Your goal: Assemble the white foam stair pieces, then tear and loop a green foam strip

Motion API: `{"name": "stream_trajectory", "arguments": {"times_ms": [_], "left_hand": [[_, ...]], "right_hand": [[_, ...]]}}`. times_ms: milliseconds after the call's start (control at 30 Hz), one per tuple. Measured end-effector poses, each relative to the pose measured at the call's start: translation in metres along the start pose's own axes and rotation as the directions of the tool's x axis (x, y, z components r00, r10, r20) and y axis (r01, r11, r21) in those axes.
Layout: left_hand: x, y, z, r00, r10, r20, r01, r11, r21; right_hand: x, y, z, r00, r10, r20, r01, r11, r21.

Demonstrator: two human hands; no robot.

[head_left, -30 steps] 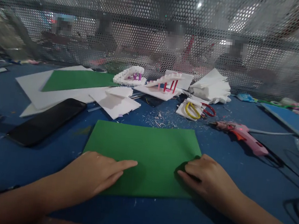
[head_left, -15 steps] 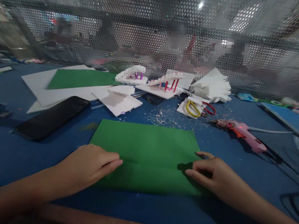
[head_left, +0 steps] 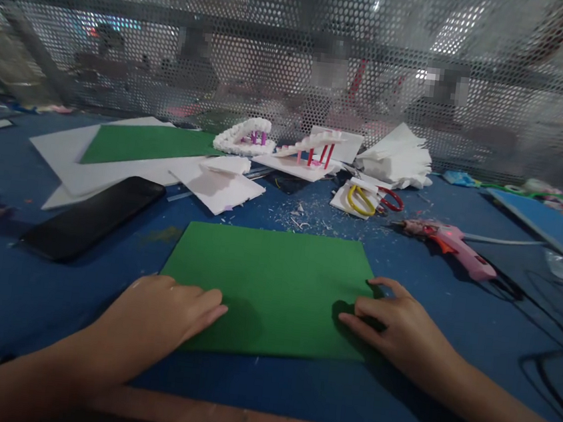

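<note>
A green craft sheet, perhaps foam or card, lies flat on the blue tabletop in front of me. At its left edge is my left hand, fingers curled and pressed together with the thumb alongside, gripping that side; the undersides of the fingers are hidden. On the right side, my right hand touches the sheet with thumb and fingertips apart. Its index finger reaches along the right edge, and the palm casts a shadow on the green surface.
Left of the sheet lies a black phone. A pink glue gun with its cord is at right. Behind are scissors, a white paper pile, small white models and another green sheet. A perforated metal screen stands behind.
The faint crease or band across the front of the green sheet no longer shows; it looks flat. Both hands stay at its sides, shifted slightly, and the camera view has moved a little.
</note>
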State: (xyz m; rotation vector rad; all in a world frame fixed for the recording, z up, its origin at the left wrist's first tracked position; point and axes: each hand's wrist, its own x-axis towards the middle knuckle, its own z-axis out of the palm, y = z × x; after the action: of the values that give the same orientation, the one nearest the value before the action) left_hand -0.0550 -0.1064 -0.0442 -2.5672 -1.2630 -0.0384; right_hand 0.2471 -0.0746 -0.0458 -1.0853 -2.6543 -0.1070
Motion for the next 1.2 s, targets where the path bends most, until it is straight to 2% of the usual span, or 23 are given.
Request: {"name": "stream_trajectory", "arguments": {"times_ms": [133, 200, 267, 333, 433, 567, 733, 867, 1000, 1100, 1133, 1200], "left_hand": [[0.001, 0.000, 0.000, 0.998, -0.022, 0.060, 0.025, 0.998, -0.056], [0.004, 0.002, 0.002, 1.000, -0.006, 0.019, 0.008, 0.995, -0.104], [0.007, 0.007, 0.004, 0.995, 0.067, -0.073, -0.080, 0.980, -0.184], [0.011, 0.013, 0.005, 0.980, 0.170, -0.099, -0.192, 0.936, -0.294], [0.014, 0.021, 0.002, 0.949, 0.315, 0.016, -0.277, 0.857, -0.433], [0.011, 0.023, -0.006, 0.911, 0.394, 0.123, -0.287, 0.819, -0.497], [0.005, 0.022, -0.008, 0.898, 0.414, 0.148, -0.291, 0.812, -0.505], [0.004, 0.025, -0.006, 0.912, 0.389, 0.132, -0.280, 0.824, -0.492], [0.002, 0.026, -0.009, 0.912, 0.387, 0.134, -0.277, 0.825, -0.493], [0.000, 0.027, -0.011, 0.910, 0.391, 0.138, -0.282, 0.827, -0.486], [-0.001, 0.028, -0.011, 0.911, 0.388, 0.137, -0.281, 0.831, -0.481], [-0.002, 0.029, -0.010, 0.915, 0.384, 0.125, -0.286, 0.835, -0.470]], "right_hand": [[0.000, -0.001, 0.000, 1.000, -0.008, -0.023, 0.008, 0.999, -0.035], [0.000, -0.002, 0.000, 0.999, -0.018, -0.032, 0.016, 0.999, -0.040], [0.001, -0.002, 0.001, 0.999, -0.027, -0.037, 0.025, 0.999, -0.048], [0.001, -0.001, 0.002, 0.999, -0.033, -0.038, 0.031, 0.998, -0.051], [0.001, 0.000, 0.002, 0.999, -0.039, -0.034, 0.038, 0.999, -0.039], [0.000, 0.000, 0.000, 0.999, -0.041, -0.007, 0.041, 0.999, -0.003], [0.000, -0.003, -0.003, 0.998, -0.056, 0.033, 0.055, 0.998, 0.009], [-0.001, -0.004, -0.003, 0.996, -0.090, 0.014, 0.091, 0.992, -0.086], [-0.004, -0.009, -0.007, 0.995, -0.039, -0.091, 0.014, 0.965, -0.261], [-0.004, -0.024, -0.008, 0.983, -0.036, -0.182, -0.031, 0.935, -0.352], [-0.004, -0.031, -0.007, 0.981, -0.065, -0.185, -0.005, 0.935, -0.354], [-0.005, -0.047, -0.005, 0.979, -0.163, -0.118, 0.126, 0.953, -0.277]]}}
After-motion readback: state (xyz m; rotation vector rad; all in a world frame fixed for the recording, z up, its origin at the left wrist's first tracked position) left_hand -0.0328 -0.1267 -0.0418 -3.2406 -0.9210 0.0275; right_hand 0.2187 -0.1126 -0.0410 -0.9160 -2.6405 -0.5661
